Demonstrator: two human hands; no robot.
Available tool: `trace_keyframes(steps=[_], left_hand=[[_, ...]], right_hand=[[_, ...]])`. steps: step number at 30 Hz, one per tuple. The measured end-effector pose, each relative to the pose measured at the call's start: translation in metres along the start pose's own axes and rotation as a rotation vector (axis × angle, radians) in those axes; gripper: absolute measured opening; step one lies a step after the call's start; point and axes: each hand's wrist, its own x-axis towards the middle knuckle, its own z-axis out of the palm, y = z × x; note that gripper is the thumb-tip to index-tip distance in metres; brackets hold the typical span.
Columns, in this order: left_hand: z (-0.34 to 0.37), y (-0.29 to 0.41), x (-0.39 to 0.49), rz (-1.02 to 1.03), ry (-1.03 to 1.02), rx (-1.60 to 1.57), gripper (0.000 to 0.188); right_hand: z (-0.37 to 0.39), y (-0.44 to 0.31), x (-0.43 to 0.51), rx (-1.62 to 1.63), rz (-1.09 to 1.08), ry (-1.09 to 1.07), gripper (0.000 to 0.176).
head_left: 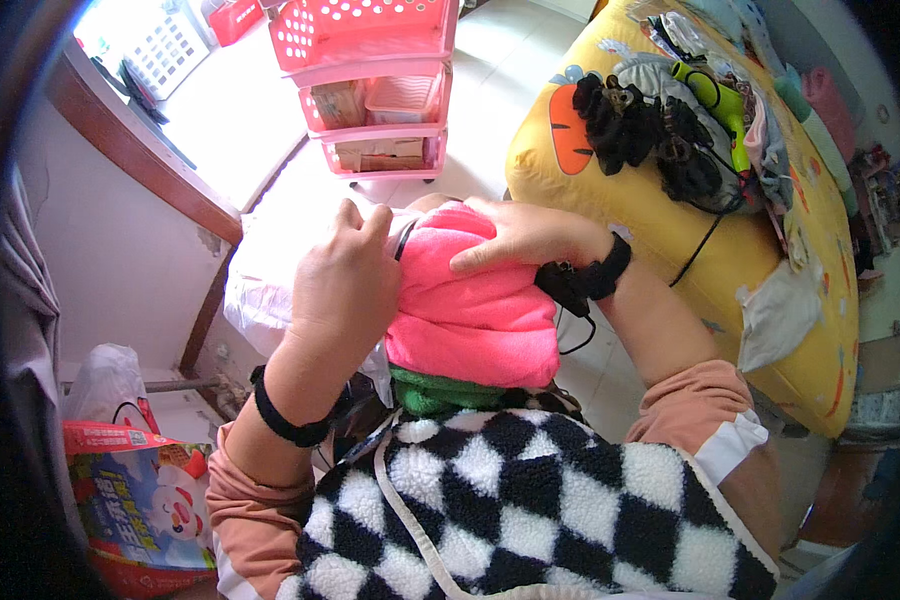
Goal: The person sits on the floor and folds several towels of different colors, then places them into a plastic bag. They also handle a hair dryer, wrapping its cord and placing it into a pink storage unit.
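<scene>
Bright pink plush fabric (pixel 469 307) lies bunched before me at the centre, with green fabric (pixel 439 394) under its near edge. My right hand (pixel 514 232) rests over the top of the pink fabric, thumb spread, fingertips partly hidden in its folds. At the fabric's left edge my left hand (pixel 349 270) has curled fingers beside a white plastic bag (pixel 259 292); whether it pinches the bag or the fabric cannot be told. A thin dark cord or edge shows between the hands. Both wrists carry black bands.
A pink storage cart (pixel 375 135) stands ahead. To the right, a bed with yellow bedding (pixel 607 202) bears a green hair dryer (pixel 720 101), black scrunchies (pixel 615 120) and clothes. A printed red and blue bag (pixel 142 502) sits at lower left, near a grey curtain (pixel 26 300).
</scene>
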Motion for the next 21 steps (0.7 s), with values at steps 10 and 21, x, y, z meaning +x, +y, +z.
trace_keyframes(steps=[10, 21], left_hand=[[0.005, 0.003, -0.011, 0.117, 0.022, 0.317, 0.02], [0.026, 0.022, -0.006, 0.48, -0.039, 0.115, 0.023]], right_hand=[[0.014, -0.008, 0.019, 0.194, -0.065, -0.297, 0.077], [0.055, 0.022, 0.021, -0.231, -0.03, 0.121, 0.056]])
